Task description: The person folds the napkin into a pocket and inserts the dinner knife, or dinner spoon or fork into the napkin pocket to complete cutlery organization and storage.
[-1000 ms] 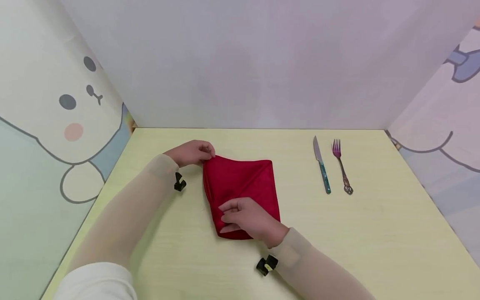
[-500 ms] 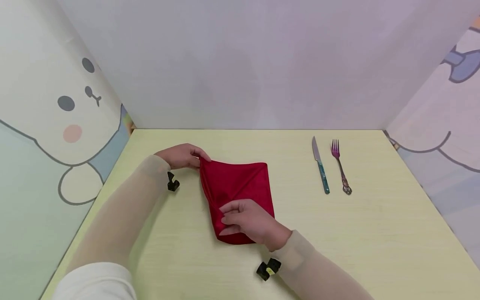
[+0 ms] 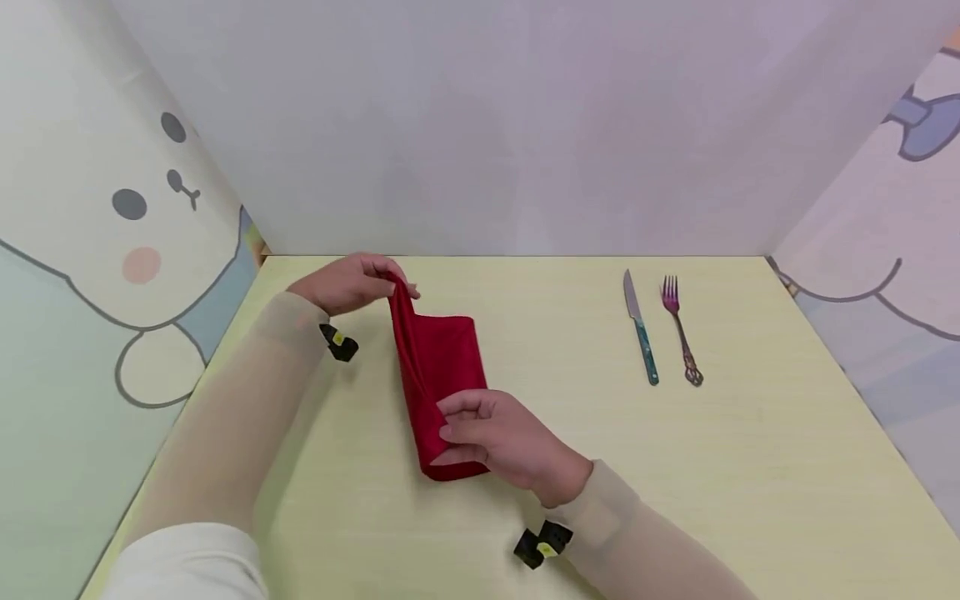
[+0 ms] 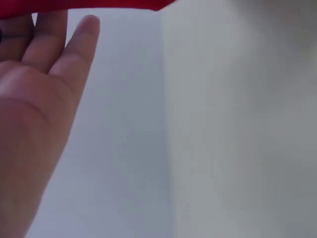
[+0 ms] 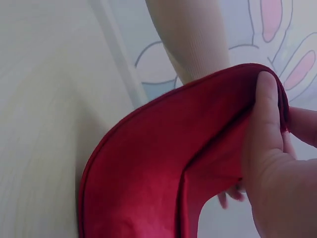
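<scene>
A folded red cloth napkin [image 3: 452, 358] stands partly lifted off the table in the head view, its left side raised. My left hand [image 3: 352, 282] pinches the far left corner. Nearer to me, my right hand [image 3: 506, 437] grips the near left part, thumb and fingers on either side of the fabric. In the right wrist view the napkin [image 5: 148, 163] bends in a curve from the right hand [image 5: 277, 158], and its layers show. The left wrist view has only a strip of the napkin [image 4: 89, 4] above the fingers of the left hand [image 4: 44, 84].
A table knife [image 3: 641, 329] with a teal handle and a fork [image 3: 681, 329] with an ornate handle lie side by side on the pale wooden table [image 3: 765, 467], right of the napkin. A plain curtain [image 3: 510, 125] hangs behind, with cartoon-printed sheets at both sides.
My left hand has moved up and slightly left, raising the napkin's left side. The napkin's right edge has drawn leftward, so it looks narrower. The right hand has barely shifted.
</scene>
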Demonstrator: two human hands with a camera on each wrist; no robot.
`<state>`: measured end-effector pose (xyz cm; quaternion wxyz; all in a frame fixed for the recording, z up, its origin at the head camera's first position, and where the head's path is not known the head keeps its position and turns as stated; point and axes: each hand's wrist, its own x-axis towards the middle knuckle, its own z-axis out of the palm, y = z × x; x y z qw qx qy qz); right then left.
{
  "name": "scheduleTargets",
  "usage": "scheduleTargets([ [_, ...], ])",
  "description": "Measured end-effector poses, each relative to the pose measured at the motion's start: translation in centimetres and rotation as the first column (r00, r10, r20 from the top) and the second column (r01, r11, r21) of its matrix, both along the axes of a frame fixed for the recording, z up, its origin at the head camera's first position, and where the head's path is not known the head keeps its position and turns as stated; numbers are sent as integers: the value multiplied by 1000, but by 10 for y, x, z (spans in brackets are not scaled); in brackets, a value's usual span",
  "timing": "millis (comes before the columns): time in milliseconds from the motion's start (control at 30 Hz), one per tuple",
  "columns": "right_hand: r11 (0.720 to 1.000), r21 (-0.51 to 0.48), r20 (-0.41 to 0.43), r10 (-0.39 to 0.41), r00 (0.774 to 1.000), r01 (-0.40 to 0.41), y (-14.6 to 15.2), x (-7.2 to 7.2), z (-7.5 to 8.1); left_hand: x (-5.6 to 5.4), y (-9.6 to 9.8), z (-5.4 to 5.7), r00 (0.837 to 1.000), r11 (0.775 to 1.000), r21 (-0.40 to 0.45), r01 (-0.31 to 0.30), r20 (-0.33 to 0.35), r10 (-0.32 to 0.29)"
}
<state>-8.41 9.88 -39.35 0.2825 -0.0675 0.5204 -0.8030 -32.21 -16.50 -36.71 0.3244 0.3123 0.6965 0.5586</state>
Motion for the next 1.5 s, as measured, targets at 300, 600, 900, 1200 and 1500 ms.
scheduleTargets([
  [300, 990, -142, -14, -19, 1000, 17, -30, 4, 27, 4, -12, 97, 953, 933, -341, -111, -304, 2],
  [600, 993, 0, 54, -118, 992, 119, 5, 7, -8, -14, 82, 53, 885, 726, -686, 49, -307, -351],
  [900, 969, 189, 161, -189, 969, 158, 54, 9, -44, -9, 150, -27, 929, 731, -683, 3, -268, -254],
  [1200, 895, 437, 103, -146, 984, 87, 78, 4, -45, -10, 184, -55, 934, 751, -656, -81, -313, -172],
  [1500, 880, 474, 99, -85, 991, 28, 99, 2, -47, -11, 194, -51, 949, 704, -703, -95, -278, -150],
])
